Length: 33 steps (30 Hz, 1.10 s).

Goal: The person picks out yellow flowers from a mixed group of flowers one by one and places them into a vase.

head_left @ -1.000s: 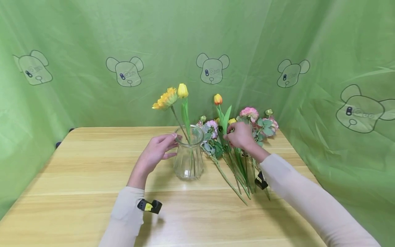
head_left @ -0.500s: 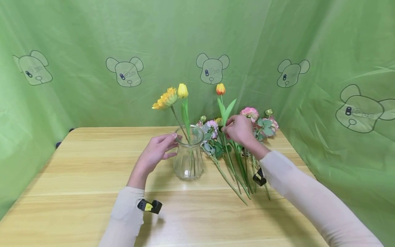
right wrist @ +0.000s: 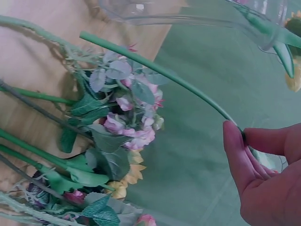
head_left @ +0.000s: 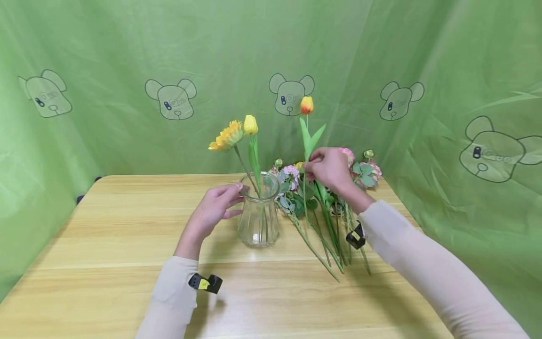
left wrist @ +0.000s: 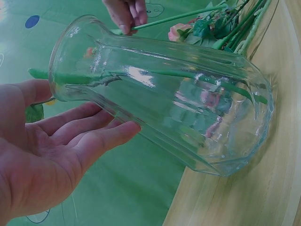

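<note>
A clear glass vase (head_left: 258, 221) stands upright on the table, holding a yellow-orange sunflower (head_left: 227, 136) and a yellow tulip (head_left: 251, 125). My left hand (head_left: 219, 205) rests against its neck and rim, fingers fairly straight; the left wrist view shows the palm (left wrist: 51, 155) beside the glass (left wrist: 188, 103). My right hand (head_left: 332, 170) pinches the stem of an orange-red tulip (head_left: 306, 105) between thumb and fingers, just below the leaves. In the right wrist view its green stem (right wrist: 169, 74) hangs free of the other flowers, near the vase. The blossom is out of that view.
Right of the vase lies a pile of artificial flowers, among them a pale purple bloom (head_left: 291, 173), pink blooms (head_left: 372, 170) and a yellow bud, their stems (head_left: 334, 235) pointing toward the front. A green curtain (head_left: 228, 56) surrounds the wooden table (head_left: 139, 226).
My right hand has lifted the orange-red tulip up out of the pile, its blossom rising and shifting slightly right. The left hand and vase have stayed in place.
</note>
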{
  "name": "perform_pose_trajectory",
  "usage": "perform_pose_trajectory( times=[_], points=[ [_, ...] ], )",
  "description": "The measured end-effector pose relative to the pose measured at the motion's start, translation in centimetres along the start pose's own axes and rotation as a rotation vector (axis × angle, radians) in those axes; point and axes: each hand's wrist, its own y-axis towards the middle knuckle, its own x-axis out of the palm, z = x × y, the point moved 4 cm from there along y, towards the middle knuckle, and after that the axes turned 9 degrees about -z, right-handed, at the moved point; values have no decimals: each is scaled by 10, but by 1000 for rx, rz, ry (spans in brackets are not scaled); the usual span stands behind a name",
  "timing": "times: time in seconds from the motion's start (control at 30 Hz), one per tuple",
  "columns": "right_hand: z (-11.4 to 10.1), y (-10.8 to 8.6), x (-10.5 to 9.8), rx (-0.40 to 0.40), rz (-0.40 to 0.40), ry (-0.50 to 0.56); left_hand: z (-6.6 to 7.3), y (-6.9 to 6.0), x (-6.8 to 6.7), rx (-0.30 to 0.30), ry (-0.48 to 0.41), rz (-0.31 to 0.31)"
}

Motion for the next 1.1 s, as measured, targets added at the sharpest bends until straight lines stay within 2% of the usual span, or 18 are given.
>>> perform_pose_trajectory(
  times=[0.23,0.47,0.6,1.1],
  points=[
    [-8,1,-6,30,-22,76,0,0,0,2,2,-1],
    [-17,1,-13,57,-12,114,0,0,-1,6,11,-1],
    [-25,0,-20,64,-5,188,0,0,-1,7,10,0],
    [-52,1,-57,73,78,382,0,-1,0,4,11,-1]
  ],
)
